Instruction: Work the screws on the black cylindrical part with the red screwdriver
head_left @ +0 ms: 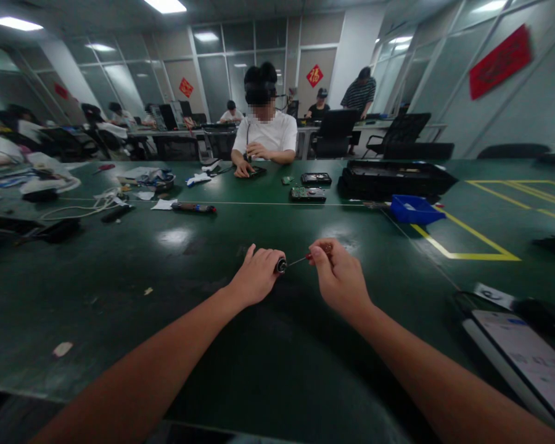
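Observation:
My left hand (256, 274) is closed around a small dark cylindrical part (281, 266), whose round end sticks out toward the right. My right hand (338, 276) pinches a thin screwdriver (303, 259) with a red collar, its metal tip pointing into the end of the cylindrical part. Both hands hover just above the dark green table (189, 296) near its middle, a short gap between them.
A phone (527, 354) lies at my right near the table edge. A blue tray (415, 209), a black case (395, 177) and circuit boards (308, 193) sit farther out. A person in a white shirt (264, 139) works opposite. Cables and clutter lie at the left.

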`<state>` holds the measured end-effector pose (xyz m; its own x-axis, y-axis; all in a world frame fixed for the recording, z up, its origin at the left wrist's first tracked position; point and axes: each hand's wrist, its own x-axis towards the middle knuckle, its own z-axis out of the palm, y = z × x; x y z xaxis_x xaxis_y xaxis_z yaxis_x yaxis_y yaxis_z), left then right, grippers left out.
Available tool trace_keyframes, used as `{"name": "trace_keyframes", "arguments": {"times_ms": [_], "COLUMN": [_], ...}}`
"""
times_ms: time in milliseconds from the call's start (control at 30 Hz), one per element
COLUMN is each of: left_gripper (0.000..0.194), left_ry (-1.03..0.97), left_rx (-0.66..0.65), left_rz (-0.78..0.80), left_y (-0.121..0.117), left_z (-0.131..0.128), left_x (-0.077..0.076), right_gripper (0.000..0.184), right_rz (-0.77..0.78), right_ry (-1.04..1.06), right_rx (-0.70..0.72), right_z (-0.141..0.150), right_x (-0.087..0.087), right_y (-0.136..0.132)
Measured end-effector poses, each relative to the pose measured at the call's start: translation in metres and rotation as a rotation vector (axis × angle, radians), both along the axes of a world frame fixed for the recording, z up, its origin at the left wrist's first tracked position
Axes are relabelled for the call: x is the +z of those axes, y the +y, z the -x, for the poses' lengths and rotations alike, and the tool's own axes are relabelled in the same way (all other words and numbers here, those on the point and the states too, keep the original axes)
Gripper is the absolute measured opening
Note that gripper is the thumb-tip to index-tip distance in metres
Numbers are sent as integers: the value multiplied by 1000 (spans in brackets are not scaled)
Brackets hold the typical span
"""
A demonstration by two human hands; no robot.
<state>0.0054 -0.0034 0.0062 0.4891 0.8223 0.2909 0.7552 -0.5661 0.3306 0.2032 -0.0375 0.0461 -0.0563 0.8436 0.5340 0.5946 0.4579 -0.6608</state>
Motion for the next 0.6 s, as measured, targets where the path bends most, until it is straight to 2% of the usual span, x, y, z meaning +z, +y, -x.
{"name": "trace_keyframes", "arguments": {"times_ms": [200, 400, 600], "left_gripper": [17, 18, 17], "left_ry": [-41, -39, -10], "left_rx": [24, 12, 8], "left_rz": [62, 48, 41], "left_y": [1, -1, 1], "left_z": [0, 0, 1], "left_x": [-1, 0, -2], "right_gripper": [20, 17, 17], "right_rz": [-19, -5, -8], "right_ry": [23, -18, -85], "right_rx": [-23, 28, 10], "right_z": [-2, 2, 2], "right_x": [0, -1, 1], "right_y": [-1, -3, -1]}}
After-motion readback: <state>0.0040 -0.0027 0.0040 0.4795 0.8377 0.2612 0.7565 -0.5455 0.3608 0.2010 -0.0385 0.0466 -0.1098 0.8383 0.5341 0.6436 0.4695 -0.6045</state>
